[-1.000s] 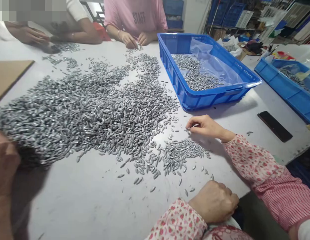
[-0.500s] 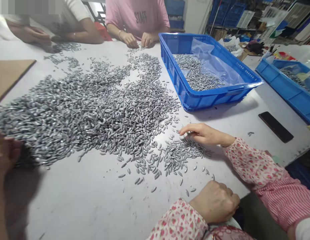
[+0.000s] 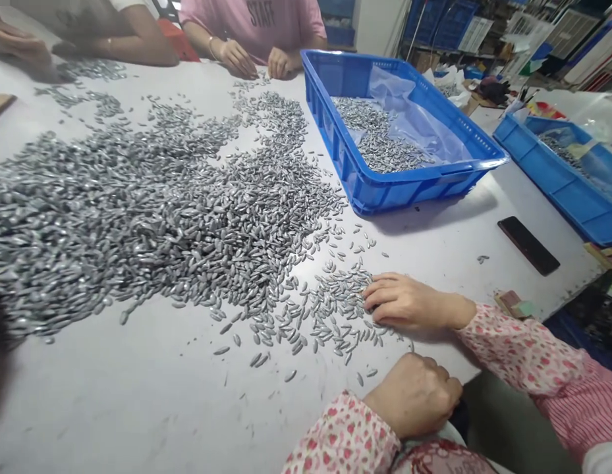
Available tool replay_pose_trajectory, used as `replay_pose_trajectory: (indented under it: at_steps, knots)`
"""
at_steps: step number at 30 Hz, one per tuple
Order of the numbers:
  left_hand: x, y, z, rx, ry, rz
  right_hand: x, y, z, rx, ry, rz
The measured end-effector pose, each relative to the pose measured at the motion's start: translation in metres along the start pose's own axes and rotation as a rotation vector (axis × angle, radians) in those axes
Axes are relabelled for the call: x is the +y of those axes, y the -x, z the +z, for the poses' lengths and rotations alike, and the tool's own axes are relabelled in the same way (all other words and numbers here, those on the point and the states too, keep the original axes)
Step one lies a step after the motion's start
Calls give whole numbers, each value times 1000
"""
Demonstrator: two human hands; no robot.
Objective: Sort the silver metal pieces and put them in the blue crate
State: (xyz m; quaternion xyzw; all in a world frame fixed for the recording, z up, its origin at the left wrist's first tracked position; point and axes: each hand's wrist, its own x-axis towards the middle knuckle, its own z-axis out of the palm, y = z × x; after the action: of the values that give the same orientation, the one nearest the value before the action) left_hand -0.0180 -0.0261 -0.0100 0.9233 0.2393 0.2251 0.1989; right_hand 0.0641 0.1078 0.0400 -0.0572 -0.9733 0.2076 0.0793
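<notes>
The only legible word is "STAFF", printed in dark capitals across the chest of the pink short-sleeved T-shirt (image 3: 298,23) worn at the far side of the pale grey surface (image 3: 138,408). The upper edge of the view clips its letters. No other lettering is readable.

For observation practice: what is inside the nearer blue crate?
The blue crate holds a clear plastic liner with a heap of small silvery oval pieces on it. The floor beneath is covered, and the front wall hides the nearest part.
</notes>
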Motion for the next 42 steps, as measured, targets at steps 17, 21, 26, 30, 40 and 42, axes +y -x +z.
replay_pose_trajectory:
  at_steps: [17,21,26,30,40,42]
  knots:
    - [0,1,0,-10,4,2,-8,-42,9,57,91,110]
    - [-1,0,1,23,17,28,-6,-67,22,-22,161,147]
    - [1,0,-1,-11,-4,-4,21,-50,11,102,10,374]
    - [1,-1,-4,-49,1,-9,36,-20,-9,258,-90,500]
    - [0,1,-1,-46,11,-14,31,34,-29,280,-92,619]
    - [0,2,-1,-42,13,-15,28,36,-26,265,-90,596]
